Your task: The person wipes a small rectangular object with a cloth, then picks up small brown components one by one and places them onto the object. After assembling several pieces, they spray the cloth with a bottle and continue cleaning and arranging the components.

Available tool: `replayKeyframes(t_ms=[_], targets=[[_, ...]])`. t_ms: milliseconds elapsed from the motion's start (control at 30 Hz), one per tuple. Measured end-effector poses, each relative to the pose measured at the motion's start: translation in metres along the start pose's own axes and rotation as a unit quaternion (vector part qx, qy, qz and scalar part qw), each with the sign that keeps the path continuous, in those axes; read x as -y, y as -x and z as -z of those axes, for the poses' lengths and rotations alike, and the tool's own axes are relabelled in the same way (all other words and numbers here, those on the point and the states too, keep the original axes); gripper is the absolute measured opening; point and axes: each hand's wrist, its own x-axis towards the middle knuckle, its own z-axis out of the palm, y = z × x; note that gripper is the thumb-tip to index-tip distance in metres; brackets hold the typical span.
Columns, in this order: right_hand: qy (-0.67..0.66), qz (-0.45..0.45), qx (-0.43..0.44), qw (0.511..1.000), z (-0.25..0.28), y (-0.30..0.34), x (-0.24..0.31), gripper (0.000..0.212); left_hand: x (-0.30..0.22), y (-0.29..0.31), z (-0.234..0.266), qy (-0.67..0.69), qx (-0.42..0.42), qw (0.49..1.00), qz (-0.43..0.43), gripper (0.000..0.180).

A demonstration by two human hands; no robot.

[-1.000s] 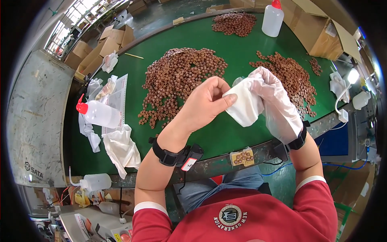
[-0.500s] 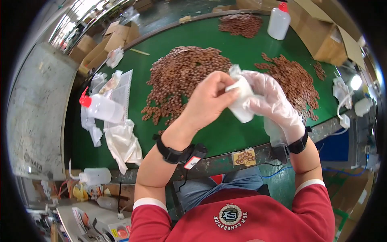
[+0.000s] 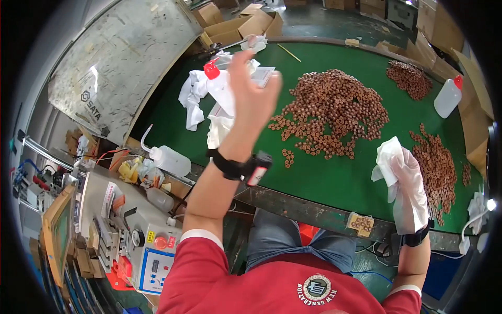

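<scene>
My bare left hand (image 3: 251, 99) is raised over the left of the green table, fingers and thumb apart, with nothing in it. Just beside it, partly hidden, a white bottle with a red cap (image 3: 212, 70) lies among crumpled white cloths (image 3: 194, 94) and paper. On the right, my right hand (image 3: 409, 191), in a thin clear plastic glove, grips a folded white cloth (image 3: 389, 159). A large heap of small brown ring-like pieces (image 3: 337, 107) spreads between my hands. Another heap of them (image 3: 435, 170) lies right beside my gloved hand.
A smaller brown heap (image 3: 409, 79) and a second red-capped bottle (image 3: 448, 98) stand far right, near cardboard boxes (image 3: 477, 104). A spouted bottle (image 3: 170, 160) lies at the near left edge. Below it is a machine with a blue panel (image 3: 155, 269). A pale block (image 3: 361, 224) sits on the front edge.
My hands have parted: the left let go of the white cloth and moved left towards the red-capped bottle, while the right keeps the cloth. The view has turned left.
</scene>
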Motion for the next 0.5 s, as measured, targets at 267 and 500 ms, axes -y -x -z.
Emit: replayKeyframes(t_ms=[267,500], targets=[[-0.024,-0.010,0.046,0.999,0.007,-0.008,-0.009,0.023,0.189,0.012,0.024,-0.065,-0.071,0.968,0.230,0.086],[-0.033,-0.022,0.024,0.999,0.008,-0.009,-0.013,0.023,0.193,0.014,0.024,-0.062,-0.056,0.980,0.181,0.090]])
